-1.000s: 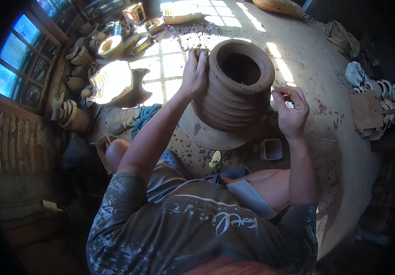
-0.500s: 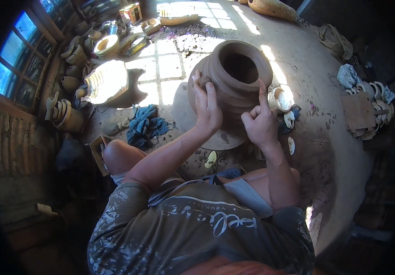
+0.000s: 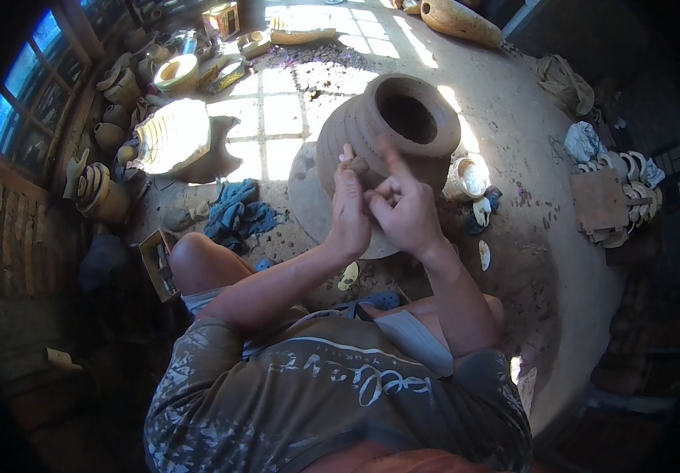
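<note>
A person seen from above sits on a sandy workshop floor (image 3: 513, 118), both hands raised in front of one large clay pot (image 3: 391, 130). The pot is brown, ribbed and wide-mouthed, standing upright on a round disc (image 3: 308, 197) just above the middle of the view.

The left hand (image 3: 349, 206) is held upright with its fingers curled loosely together, pinching a small lump of clay (image 3: 358, 165) at the fingertips, right against the pot's near wall. The right hand (image 3: 403, 206) sits just beside it at 3 o'clock, touching it; its index finger points up and out toward the pot's shoulder while the other fingers fold inward, so this hand is partly open and grips nothing that can be made out. Both forearms rise from the lower edge and meet at the wrists.

At 3 o'clock of the pot stands one small pale bowl (image 3: 466, 177). At 9 o'clock of the hands lies one crumpled blue cloth (image 3: 236, 217). Toward 10 o'clock, one sunlit pale vessel (image 3: 170, 135) lies on its side, with several smaller clay pots (image 3: 103, 193) clustered by the window wall; their exact number cannot be told.
</note>
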The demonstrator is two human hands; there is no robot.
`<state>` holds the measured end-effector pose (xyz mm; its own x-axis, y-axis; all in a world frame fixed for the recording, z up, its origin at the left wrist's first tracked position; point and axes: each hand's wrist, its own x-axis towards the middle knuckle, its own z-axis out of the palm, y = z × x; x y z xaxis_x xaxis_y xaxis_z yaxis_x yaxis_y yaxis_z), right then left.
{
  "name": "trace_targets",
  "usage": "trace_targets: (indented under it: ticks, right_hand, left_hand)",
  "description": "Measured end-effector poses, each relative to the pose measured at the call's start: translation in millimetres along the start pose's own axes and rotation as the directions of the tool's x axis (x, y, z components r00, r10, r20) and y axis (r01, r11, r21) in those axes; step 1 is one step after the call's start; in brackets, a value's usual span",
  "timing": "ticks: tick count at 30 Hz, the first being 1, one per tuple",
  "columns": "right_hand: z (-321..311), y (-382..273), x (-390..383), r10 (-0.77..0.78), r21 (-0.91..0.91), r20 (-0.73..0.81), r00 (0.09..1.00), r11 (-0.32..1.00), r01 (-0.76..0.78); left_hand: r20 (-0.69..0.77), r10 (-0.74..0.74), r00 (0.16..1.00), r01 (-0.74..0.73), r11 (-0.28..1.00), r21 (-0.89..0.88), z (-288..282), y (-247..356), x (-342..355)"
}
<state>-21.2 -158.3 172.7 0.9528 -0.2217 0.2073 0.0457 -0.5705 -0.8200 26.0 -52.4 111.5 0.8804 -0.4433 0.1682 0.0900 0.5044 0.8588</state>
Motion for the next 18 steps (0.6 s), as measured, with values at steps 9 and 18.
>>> trace_targets:
  ticks: [9, 18]
  right_hand:
    - [-90, 1, 30, 0.04, 0.038, -0.175, 0.984, 0.999, -0.034]
    - [-96, -6, 90, 0.187, 0.126, 0.07, 0.98, 0.973, -0.195]
  left_hand:
    - [0.02, 0.131, 0.991, -0.132, 0.962, 0.239, -15, -16, 29]
    - [-0.01, 0.045, 0.999, -0.043, 0.99, 0.133, -33, -17, 68]
